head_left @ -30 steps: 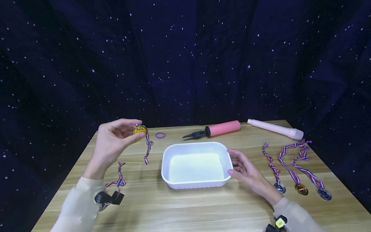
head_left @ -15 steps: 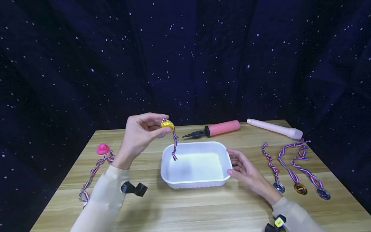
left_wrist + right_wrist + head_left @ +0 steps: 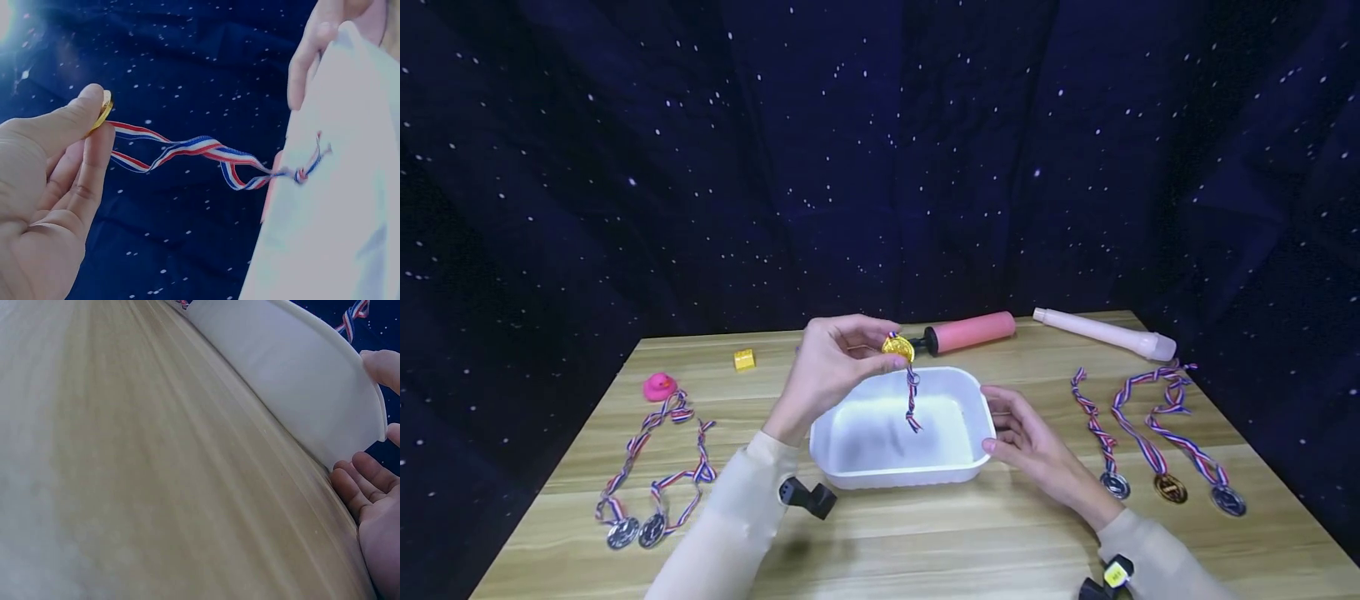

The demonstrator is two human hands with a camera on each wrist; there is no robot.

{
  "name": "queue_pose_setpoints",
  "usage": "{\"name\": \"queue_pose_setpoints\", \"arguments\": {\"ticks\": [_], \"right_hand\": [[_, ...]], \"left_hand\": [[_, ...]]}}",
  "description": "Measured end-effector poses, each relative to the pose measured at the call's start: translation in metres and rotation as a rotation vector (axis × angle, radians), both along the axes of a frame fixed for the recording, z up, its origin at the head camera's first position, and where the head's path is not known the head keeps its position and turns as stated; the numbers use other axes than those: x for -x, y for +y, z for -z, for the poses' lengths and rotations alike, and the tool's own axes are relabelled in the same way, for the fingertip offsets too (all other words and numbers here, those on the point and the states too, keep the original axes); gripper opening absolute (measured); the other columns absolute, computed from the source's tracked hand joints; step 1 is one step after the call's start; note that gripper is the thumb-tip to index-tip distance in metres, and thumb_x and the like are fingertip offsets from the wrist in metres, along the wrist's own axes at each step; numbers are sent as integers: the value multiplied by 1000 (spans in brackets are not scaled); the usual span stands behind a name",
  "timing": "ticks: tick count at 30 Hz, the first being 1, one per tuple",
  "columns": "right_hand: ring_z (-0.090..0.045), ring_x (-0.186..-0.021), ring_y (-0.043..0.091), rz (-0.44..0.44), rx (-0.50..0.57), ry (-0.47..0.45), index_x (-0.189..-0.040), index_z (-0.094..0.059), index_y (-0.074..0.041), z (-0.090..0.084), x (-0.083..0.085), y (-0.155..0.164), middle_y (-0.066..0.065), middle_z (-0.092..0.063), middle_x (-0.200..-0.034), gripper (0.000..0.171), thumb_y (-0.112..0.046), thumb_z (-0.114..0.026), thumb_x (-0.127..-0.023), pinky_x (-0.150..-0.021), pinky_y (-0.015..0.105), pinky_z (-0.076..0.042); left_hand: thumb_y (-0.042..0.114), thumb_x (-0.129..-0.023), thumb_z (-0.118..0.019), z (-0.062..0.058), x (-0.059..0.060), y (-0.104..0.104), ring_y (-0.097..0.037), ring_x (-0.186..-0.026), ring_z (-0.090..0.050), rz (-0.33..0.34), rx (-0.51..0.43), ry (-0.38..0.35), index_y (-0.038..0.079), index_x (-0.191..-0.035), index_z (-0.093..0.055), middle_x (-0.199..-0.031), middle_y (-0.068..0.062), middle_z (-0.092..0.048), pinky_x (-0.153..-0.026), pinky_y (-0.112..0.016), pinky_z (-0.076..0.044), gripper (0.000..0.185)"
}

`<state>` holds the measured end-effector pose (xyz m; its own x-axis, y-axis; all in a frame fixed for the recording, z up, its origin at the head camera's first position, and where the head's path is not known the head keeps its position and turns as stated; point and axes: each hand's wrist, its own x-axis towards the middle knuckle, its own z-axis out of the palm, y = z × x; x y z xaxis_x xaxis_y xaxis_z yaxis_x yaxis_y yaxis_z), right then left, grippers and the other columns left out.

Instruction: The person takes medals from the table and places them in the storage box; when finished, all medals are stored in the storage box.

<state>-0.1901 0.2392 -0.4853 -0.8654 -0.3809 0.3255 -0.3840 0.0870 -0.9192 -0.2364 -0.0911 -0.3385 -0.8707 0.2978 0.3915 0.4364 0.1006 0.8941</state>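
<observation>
The left hand (image 3: 831, 362), pinching the gold medal (image 3: 897, 345) in its fingers, has carried it over the white tray (image 3: 895, 479), ribbon (image 3: 912, 400) now dangling inside, while the right hand (image 3: 1026, 442) steadies the rim with relaxed fingers.

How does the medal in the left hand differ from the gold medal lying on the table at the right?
The held medal is pinched in the left hand above the white tray, ribbon dangling; the table medal lies flat, ribbon stretched along the wood among silver ones. Both are gold with red, white and blue ribbons.
</observation>
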Motion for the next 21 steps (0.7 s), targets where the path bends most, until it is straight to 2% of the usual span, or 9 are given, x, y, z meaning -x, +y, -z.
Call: {"name": "queue_pose_setpoints", "arguments": {"ticks": [6, 11, 17, 21], "right_hand": [[-62, -133, 34, 13, -9, -3, -169, -37, -6, 1, 0, 0, 26, -53, -156, 71, -3, -71, -106, -106, 28, -59], [-63, -132, 32, 15, -14, 1, -169, -37, -6, 2, 1, -1, 26, -54, -155, 71, -3, -71, -106, -107, 28, -59], [-63, -131, 30, 20, -14, 4, -169, -37, -5, 2, 0, -1, 27, -54, -155, 72, -2, -71, -105, -106, 27, -59], [-63, -131, 30, 17, -10, 11, -168, -37, -4, 1, 1, -1, 28, -54, -154, 72, -1, -71, -106, -106, 27, -58]], "left_hand": [[-2, -79, -99, 19, -5, 17, -23, -90, -83, 38, -2, -48, 2, -116, -85, -101, -11, -84, -85, -37, -70, 40], [-1, -79, -99, 35, -10, 24, -20, -91, -82, 32, 24, -99, 4, -116, -86, -102, -8, -85, -84, -36, -70, 40], [5, -80, -100, 45, -14, 28, -15, -94, -81, -1, 138, -74, 16, -112, -89, -101, 0, -85, -80, -28, -66, 36], [3, -83, -97, 49, -16, 31, -11, -94, -81, 2, 200, -62, 16, -114, -89, -103, 5, -85, -87, -37, -66, 35]]}}
